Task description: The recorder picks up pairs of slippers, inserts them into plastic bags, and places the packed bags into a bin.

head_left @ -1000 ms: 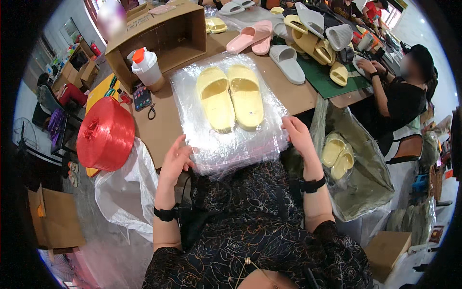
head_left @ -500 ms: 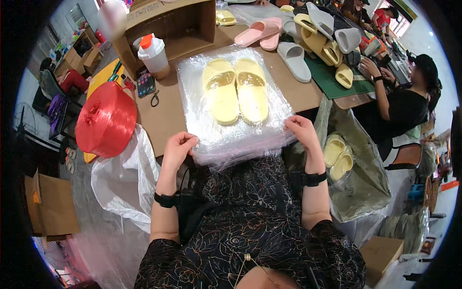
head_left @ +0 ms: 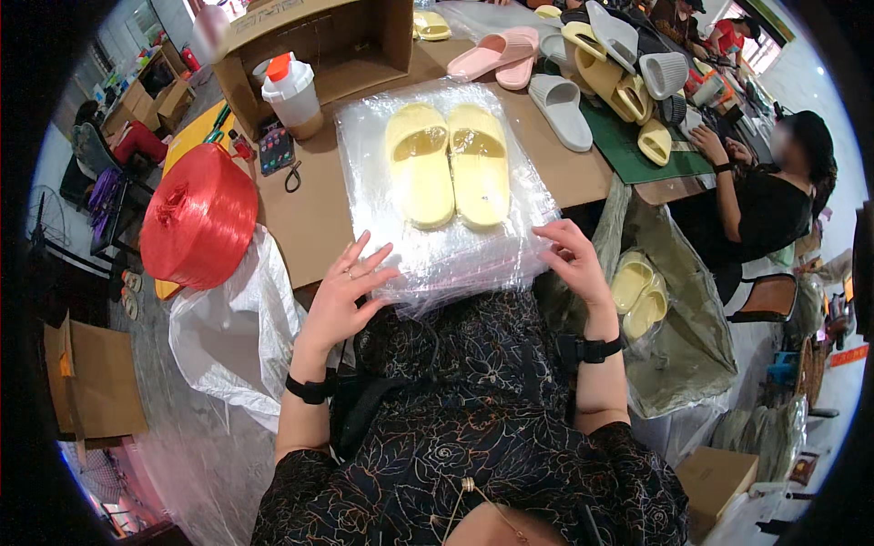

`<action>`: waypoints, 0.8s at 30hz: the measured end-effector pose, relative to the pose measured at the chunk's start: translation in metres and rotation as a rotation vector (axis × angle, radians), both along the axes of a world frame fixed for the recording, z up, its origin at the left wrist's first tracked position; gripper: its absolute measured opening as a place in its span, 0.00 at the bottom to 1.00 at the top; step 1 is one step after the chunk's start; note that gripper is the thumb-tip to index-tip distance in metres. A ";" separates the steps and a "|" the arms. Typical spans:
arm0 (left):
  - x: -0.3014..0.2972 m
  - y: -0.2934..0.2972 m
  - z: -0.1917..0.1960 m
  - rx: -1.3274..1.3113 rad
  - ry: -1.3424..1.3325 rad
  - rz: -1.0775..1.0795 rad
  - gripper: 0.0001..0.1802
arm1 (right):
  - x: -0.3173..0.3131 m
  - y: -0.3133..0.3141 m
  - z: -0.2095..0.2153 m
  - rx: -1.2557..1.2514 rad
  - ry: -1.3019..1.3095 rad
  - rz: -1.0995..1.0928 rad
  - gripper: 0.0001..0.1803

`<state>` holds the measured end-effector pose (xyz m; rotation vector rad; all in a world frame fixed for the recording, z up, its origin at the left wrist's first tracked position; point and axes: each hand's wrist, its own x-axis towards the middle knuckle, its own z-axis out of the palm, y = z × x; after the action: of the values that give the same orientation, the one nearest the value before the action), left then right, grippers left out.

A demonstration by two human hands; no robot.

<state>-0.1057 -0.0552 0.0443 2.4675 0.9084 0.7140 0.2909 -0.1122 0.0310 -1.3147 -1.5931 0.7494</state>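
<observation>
Both forearms extended forward. Left hand (head_left: 344, 289) and right hand (head_left: 570, 257), fingers spread and released, press flat on stack of clear plastic bags (head_left: 437, 246) under pair of yellow foam slippers (head_left: 446, 164).

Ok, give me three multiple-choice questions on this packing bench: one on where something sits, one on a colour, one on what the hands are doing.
1. Where does the pair of pale yellow foam slides lie?
A on the stack of clear plastic bags
B inside the open cardboard box
C on the floor
2. What colour is the big spool of plastic twine?
A blue
B red
C green
3. How are the left hand and right hand placed?
A lifting a slide
B resting on the bags' near edge
C holding scissors

Answers: 1 A, the slides rest atop the bags; 2 B, the spool is red; 3 B, both hands touch the plastic.
</observation>
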 end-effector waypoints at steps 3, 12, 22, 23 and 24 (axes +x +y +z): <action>0.000 0.001 -0.002 -0.037 -0.058 -0.001 0.14 | 0.003 0.002 -0.003 0.070 -0.038 -0.010 0.19; -0.004 0.011 -0.014 -0.289 -0.351 0.068 0.03 | -0.011 0.007 0.004 0.156 -0.025 0.002 0.10; 0.005 0.023 -0.021 -0.332 -0.416 0.265 0.06 | -0.011 0.020 -0.018 -0.017 0.434 -0.197 0.03; 0.008 0.027 -0.021 -0.294 -0.424 0.292 0.06 | -0.011 0.024 -0.018 -0.015 0.436 -0.199 0.03; 0.012 0.032 -0.020 -0.257 -0.432 0.319 0.07 | -0.011 0.028 -0.018 -0.002 0.366 -0.258 0.03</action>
<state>-0.0941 -0.0237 0.0239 1.8625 1.1442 1.1064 0.2804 -0.0844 0.0135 -1.2696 -1.1094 0.7774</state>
